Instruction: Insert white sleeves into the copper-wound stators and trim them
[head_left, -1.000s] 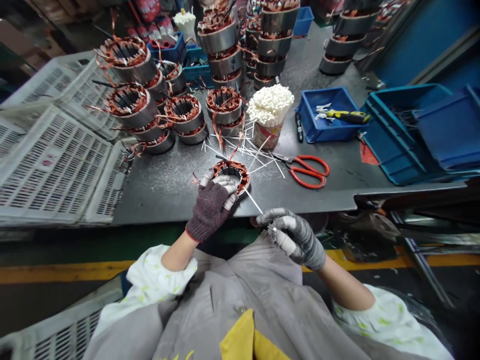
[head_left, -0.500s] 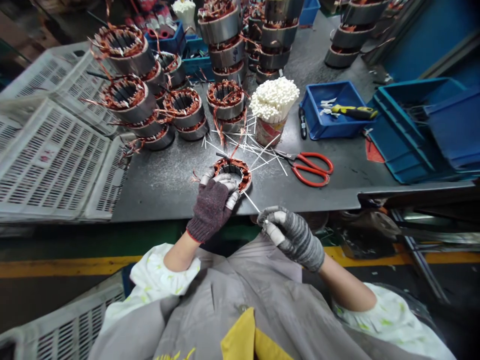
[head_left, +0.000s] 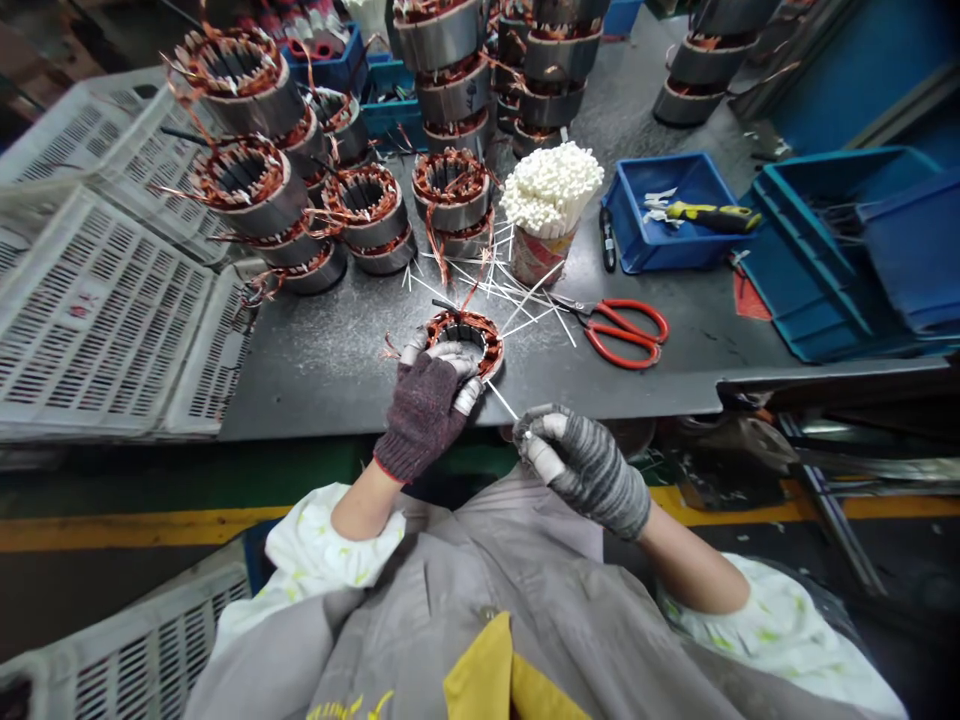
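A motor stator (head_left: 491, 350) with copper windings and a dark slotted bore lies near the table's front edge. My left hand (head_left: 435, 395), in a dark knit glove with whitish fingertips, is closed on its near left side, the fingers over the rim. From the stator's near right edge a thin white cable tie (head_left: 502, 401) runs down to my right hand (head_left: 574, 460). That hand, in a grey striped glove, pinches the tie's other end just beyond the table edge. How the tie sits in the windings is hidden.
Red-handled scissors (head_left: 626, 333) and loose white ties lie right of the stator. Behind stands a cup (head_left: 536, 258) packed with white ties. Stacked stators (head_left: 367, 215) fill the left and back. A blue bin (head_left: 667, 250) holds a yellow-black tool; white crates (head_left: 97, 310) stand left.
Very little differs: the view has shifted slightly. Both hands keep their grip, and the right hand sits about where it was at the end of the tie.
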